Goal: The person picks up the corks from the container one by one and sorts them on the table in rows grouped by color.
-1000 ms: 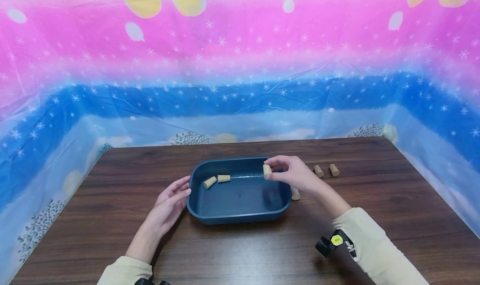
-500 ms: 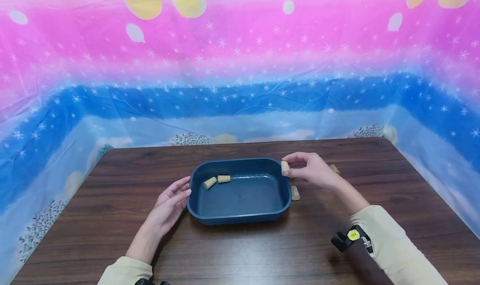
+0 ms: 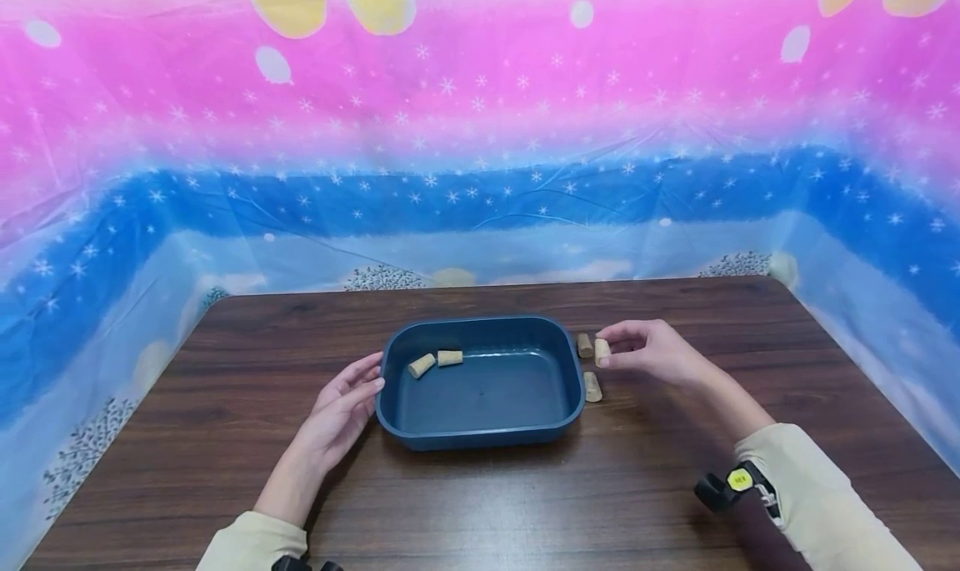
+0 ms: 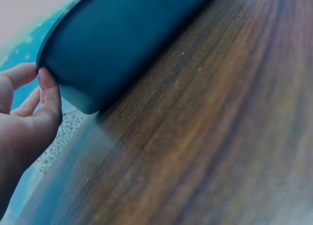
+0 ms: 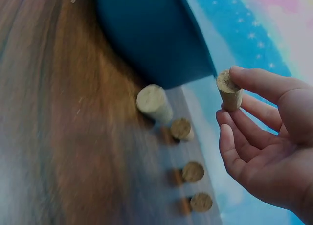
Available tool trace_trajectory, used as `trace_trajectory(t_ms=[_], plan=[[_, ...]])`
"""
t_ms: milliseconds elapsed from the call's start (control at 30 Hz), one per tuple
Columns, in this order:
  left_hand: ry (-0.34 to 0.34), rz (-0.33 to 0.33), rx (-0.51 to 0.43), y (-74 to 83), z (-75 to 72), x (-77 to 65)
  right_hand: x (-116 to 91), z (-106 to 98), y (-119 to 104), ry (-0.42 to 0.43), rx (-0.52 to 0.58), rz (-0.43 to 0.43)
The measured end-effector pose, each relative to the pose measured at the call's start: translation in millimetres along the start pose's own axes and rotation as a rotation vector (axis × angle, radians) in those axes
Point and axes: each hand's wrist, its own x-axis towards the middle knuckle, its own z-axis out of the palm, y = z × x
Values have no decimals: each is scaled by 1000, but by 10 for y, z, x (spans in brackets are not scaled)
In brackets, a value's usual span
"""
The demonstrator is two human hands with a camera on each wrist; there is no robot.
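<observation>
On the left, nothing has shifted over the last second: my left grip (image 3: 337, 408) stays at the end of the blue tub (image 3: 480, 440). Inside, toward that end, the slanted cork (image 3: 422, 366) and the level cork (image 3: 450, 358) lie where they did. The change is on the right. A second ago I had the held cork (image 3: 602, 353) over the tub's right part; I have since carried it out across the rim, and it is above the bench (image 3: 480, 504), just right of the far cork (image 3: 585, 345). The near cork (image 3: 592, 388) lies close against the tub's right end; I can't tell whether they touch. I read this as the held piece being clear of the tub, beside the loose ones, with two inside.

Grips, same order. On the left, thumb and fingertips pinch the tub's rim, lightly as I judge it. On my right grip (image 3: 656, 356), thumb and fingertips are parted only by the held cork's thickness, pinching it near upright. Farther right, the right wrist view shows the third cork (image 5: 193, 172) and the outermost cork (image 5: 200, 202), which the hand seems to hide from the head view.
</observation>
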Motion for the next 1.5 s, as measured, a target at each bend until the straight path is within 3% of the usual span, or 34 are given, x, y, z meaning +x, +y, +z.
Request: trace_trajectory(t_ms=[500,833,1500], plan=[[-1,3,-8,-20,-7,10,-109,26,325,-4,-19,95],[-1,7,-6,-27,0,12,-223,26,444,-36,5,60],[-1,5,-16,-23,-11,12,-214,62,493,-17,-34,53]])
